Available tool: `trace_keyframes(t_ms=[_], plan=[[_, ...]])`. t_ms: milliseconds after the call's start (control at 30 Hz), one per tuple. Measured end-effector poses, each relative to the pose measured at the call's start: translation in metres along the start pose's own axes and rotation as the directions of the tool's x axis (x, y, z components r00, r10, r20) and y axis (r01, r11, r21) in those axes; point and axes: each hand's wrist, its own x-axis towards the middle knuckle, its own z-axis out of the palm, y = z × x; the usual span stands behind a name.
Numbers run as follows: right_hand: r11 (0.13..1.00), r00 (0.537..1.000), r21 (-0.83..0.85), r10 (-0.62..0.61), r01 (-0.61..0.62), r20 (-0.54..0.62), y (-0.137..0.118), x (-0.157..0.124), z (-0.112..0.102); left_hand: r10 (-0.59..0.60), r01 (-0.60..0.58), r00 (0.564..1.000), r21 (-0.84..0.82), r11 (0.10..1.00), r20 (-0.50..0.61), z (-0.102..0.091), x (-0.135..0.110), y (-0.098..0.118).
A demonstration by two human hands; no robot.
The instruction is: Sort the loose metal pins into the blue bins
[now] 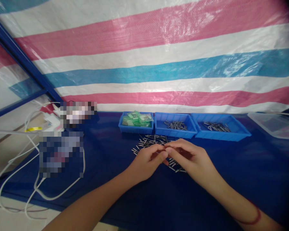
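Note:
A loose heap of small metal pins (150,141) lies on the dark blue table cover (110,160). My left hand (146,162) and my right hand (191,158) meet fingertip to fingertip just over the near side of the heap. Both hands have their fingers curled into a pinch. What they pinch is too small to make out. Some pins stick out from under my right hand.
Three blue bins stand in a row behind the heap: the left bin (125,126) holds small green packets, the middle bin (190,131) and right bin (238,133) hold metal pins. A clear plastic tray (274,125) sits far right. White cables (38,189) trail at the left edge.

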Motion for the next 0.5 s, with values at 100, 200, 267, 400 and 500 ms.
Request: trace_keyframes(t_ms=[100,200,267,400,500], plan=[[1.000,1.000,0.023,0.000,0.000,-0.022,0.0024,-0.0008,0.0007,-0.002,0.003,1.000,-0.047,0.999,0.014,-0.0004,0.0012,-0.0006],[0.999,0.999,0.018,-0.045,0.045,-0.009,0.0006,-0.0008,-0.0006,-0.012,0.014,1.000,-0.089,0.996,0.028,-0.0002,0.0018,-0.0002],[0.996,0.996,0.014,-0.084,0.084,-0.001,-0.0020,-0.0005,-0.0022,-0.021,0.024,1.000,-0.117,0.993,0.022,-0.0002,0.0018,0.0007],[0.989,0.989,0.008,-0.150,0.149,0.018,-0.0054,-0.0001,-0.0053,-0.040,0.035,0.999,-0.167,0.985,-0.024,-0.0011,0.0017,0.0027],[0.985,0.985,-0.004,-0.172,0.172,0.016,-0.0048,0.0005,-0.0067,-0.049,0.035,0.996,-0.194,0.980,-0.069,-0.0018,0.0019,0.0045]])
